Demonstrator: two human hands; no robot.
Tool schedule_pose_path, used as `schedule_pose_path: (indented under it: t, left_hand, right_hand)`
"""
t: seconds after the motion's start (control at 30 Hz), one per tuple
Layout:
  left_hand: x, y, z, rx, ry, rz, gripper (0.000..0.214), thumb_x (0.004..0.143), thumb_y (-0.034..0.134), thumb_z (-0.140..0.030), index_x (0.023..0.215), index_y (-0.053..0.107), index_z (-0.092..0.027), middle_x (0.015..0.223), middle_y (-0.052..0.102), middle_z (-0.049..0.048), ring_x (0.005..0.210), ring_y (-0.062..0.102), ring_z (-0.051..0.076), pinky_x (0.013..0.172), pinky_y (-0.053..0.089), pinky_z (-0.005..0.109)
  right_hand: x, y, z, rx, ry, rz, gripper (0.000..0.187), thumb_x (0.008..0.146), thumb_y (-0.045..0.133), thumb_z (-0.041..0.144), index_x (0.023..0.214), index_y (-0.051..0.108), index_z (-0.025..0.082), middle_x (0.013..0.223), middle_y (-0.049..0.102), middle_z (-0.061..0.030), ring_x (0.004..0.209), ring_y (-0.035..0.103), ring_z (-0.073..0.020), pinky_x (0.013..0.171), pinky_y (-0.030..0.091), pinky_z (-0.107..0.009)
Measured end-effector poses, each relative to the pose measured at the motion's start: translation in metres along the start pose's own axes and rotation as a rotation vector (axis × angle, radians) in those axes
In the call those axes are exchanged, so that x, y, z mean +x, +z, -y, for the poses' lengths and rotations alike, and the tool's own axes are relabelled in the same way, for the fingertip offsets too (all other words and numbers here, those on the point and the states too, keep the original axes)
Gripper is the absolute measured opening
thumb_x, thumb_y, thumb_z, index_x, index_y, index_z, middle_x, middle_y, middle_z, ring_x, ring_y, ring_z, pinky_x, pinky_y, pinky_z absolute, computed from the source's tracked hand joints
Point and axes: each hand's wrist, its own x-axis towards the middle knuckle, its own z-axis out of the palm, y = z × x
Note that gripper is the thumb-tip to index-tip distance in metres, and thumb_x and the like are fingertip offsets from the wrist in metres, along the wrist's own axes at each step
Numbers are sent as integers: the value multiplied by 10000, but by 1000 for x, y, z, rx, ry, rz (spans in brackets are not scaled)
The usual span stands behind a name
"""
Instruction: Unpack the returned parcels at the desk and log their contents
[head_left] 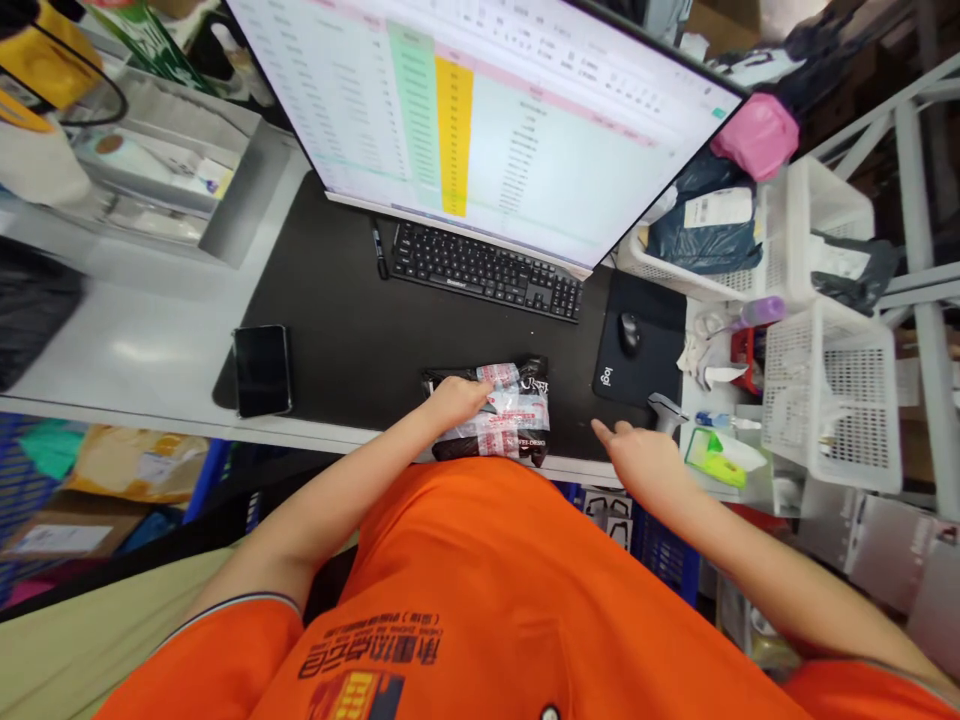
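Note:
A dark plastic parcel (pixel 510 415) wrapped in red-and-white printed tape lies on the black desk mat (pixel 352 330) near the desk's front edge. My left hand (pixel 454 400) rests on the parcel's left end, fingers curled over it. My right hand (pixel 637 455) hovers at the desk edge to the parcel's right, fingers spread, holding nothing. It is close to a grey handheld scanner (pixel 666 410).
A large monitor (pixel 487 110) showing a spreadsheet stands behind a black keyboard (pixel 487 270). A mouse (pixel 628 332) sits on a black pad, and a phone (pixel 262 370) lies at the left. White baskets (pixel 825 400) with parcels fill the right; boxes sit under the desk.

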Motion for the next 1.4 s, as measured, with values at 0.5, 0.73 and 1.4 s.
schedule_pose_path:
  t: [0.5, 0.73, 1.4]
  left_hand:
    - [-38, -44, -3, 162, -324, -28, 188, 917, 508, -206, 908, 668, -109, 929, 727, 182, 840, 718, 292, 666, 499, 334]
    - [-45, -43, -10, 199, -482, -34, 255, 933, 469, -235, 922, 683, -97, 869, 730, 194, 802, 723, 315, 633, 465, 329]
    - [-66, -64, 29, 119, -871, -104, 406, 1013, 331, -358, 942, 689, -181, 885, 746, 115, 773, 694, 229, 582, 356, 275]
  right_hand:
    - [107, 97, 58, 915, 57, -723, 343, 968, 461, 270, 1212, 662, 137, 1223, 642, -167, 1147, 586, -252, 1014, 465, -404]
    - [144, 21, 145, 740, -244, -615, 291, 837, 712, 408, 1022, 687, 185, 994, 653, -91, 963, 564, -258, 875, 467, -384]
    - [133, 38, 126, 836, -708, -756, 302, 856, 668, 254, 573, 595, 178, 786, 517, -25, 851, 448, -188, 834, 381, -355]
